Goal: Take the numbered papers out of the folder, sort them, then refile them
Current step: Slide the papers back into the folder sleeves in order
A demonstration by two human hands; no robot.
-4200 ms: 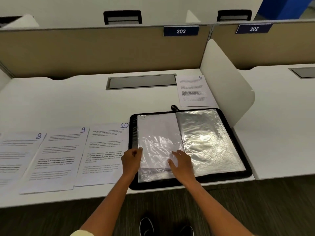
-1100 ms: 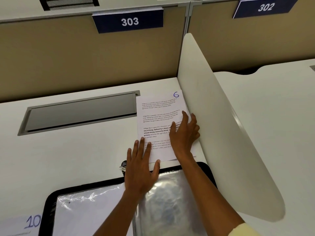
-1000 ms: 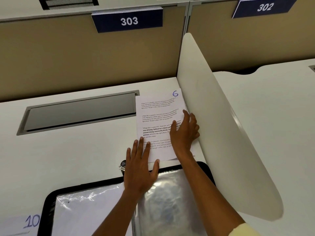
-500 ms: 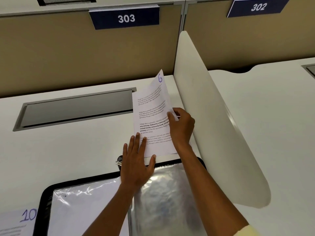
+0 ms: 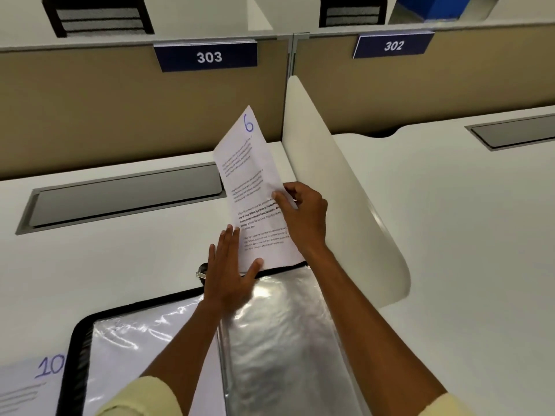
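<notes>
The sheet numbered 6 (image 5: 250, 181) stands tilted up off the desk, its far end raised. My right hand (image 5: 303, 216) pinches its right edge between thumb and fingers. With straight fingers, my left hand (image 5: 229, 273) touches the sheet's lower left corner. The open black folder (image 5: 75, 340) lies at the near edge. A filed page fills its left sleeve (image 5: 138, 349), and its right sleeve (image 5: 285, 340) is shiny clear plastic. The sheet numbered 10 (image 5: 27, 382) lies left of the folder.
A curved white divider (image 5: 336, 187) stands right of the sheet. A grey cable hatch (image 5: 126, 196) is set into the desk behind. Tan partition walls carry signs 303 (image 5: 208, 57) and 302 (image 5: 393, 45). The folder's zip pull (image 5: 200, 273) lies by my left hand.
My right hand went from lying flat on sheet 6 to pinching its right edge and lifting it; the sheet's far end rose off the desk. My left hand stayed at the lower corner.
</notes>
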